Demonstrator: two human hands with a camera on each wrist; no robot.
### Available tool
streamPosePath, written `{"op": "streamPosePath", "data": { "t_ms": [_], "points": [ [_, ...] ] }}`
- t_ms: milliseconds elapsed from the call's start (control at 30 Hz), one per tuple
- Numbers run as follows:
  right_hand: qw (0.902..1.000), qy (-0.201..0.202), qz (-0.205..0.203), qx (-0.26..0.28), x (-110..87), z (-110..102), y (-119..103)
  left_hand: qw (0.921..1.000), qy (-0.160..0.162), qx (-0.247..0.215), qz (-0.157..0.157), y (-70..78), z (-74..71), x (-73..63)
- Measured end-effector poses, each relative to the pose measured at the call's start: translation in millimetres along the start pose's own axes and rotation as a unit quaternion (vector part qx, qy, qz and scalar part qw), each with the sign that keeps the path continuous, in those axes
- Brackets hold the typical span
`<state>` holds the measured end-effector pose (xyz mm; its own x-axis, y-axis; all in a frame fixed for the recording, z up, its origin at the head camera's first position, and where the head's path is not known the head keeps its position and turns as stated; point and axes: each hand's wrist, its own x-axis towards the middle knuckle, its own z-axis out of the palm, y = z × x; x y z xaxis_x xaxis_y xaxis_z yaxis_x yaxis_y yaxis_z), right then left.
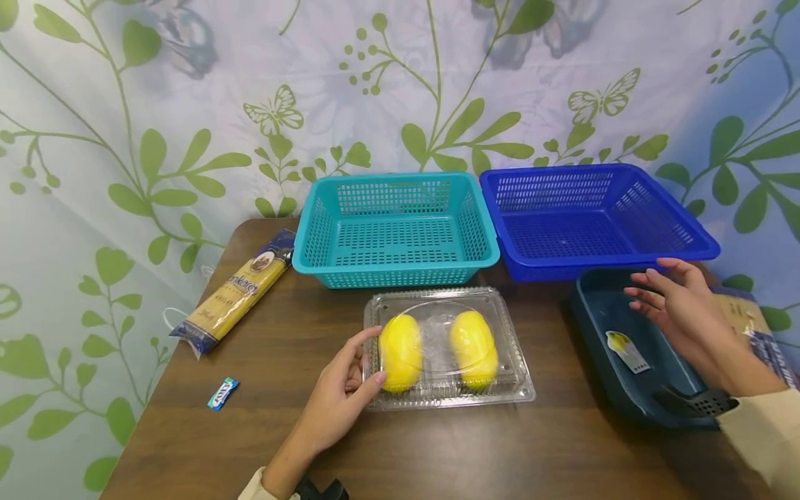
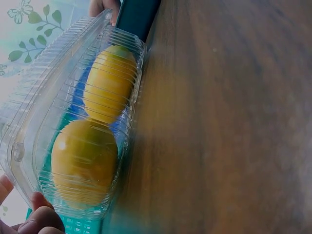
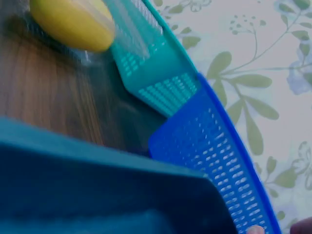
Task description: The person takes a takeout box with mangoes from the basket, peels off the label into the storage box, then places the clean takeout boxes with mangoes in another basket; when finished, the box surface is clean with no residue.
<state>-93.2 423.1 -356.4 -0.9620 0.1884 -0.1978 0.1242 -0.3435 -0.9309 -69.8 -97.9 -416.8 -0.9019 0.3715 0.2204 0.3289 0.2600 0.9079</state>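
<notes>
A clear plastic clamshell container lies closed on the table, with two yellow mango-like fruits inside. My left hand grips its left edge, thumb at the front corner and index finger farther back; the left wrist view shows fingertips against the clear wall. My right hand hovers above a dark teal bin, fingers loosely bent and holding nothing. Inside that bin lies a small card with a yellow fruit picture. Only fingertips of the right hand show in its wrist view.
Behind the container stand a turquoise basket and a blue basket, side by side. A yellow pasta packet lies at left, near a small blue-and-white wrapper. Another packet is partly hidden beyond the right arm.
</notes>
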Motion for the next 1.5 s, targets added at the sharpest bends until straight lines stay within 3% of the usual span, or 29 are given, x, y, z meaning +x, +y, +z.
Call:
{"op": "streamPosePath", "data": {
  "t_ms": [200,467,600,800,1067,1233,1500],
  "points": [
    [0.9961,0.037,-0.052,0.060,14.3,11.9,1.0,1.0000,0.004,-0.005,0.006,0.0,-0.7,0.1],
    [0.9880,0.119,-0.085,0.049,26.9,21.6,11.5,0.9999,-0.001,-0.007,-0.014,0.4,-0.6,-0.5],
    [0.9853,0.110,-0.102,0.081,27.6,19.2,13.8,0.9993,-0.006,-0.029,-0.024,0.9,-0.2,-0.8],
    [0.9855,0.104,-0.101,0.088,26.7,17.6,16.1,0.9973,-0.011,-0.058,-0.044,1.2,0.5,-0.9],
    [0.9875,0.110,-0.089,0.069,26.0,16.6,16.7,0.9986,-0.003,-0.041,-0.035,5.4,-0.8,0.2],
    [0.9871,0.102,-0.095,0.079,26.7,15.8,16.2,0.9996,-0.003,-0.025,-0.010,17.9,-7.3,7.7],
    [0.9860,0.100,-0.101,0.087,28.3,15.0,15.8,0.9980,-0.036,-0.050,0.014,48.4,-25.2,35.3]
  ]
}}
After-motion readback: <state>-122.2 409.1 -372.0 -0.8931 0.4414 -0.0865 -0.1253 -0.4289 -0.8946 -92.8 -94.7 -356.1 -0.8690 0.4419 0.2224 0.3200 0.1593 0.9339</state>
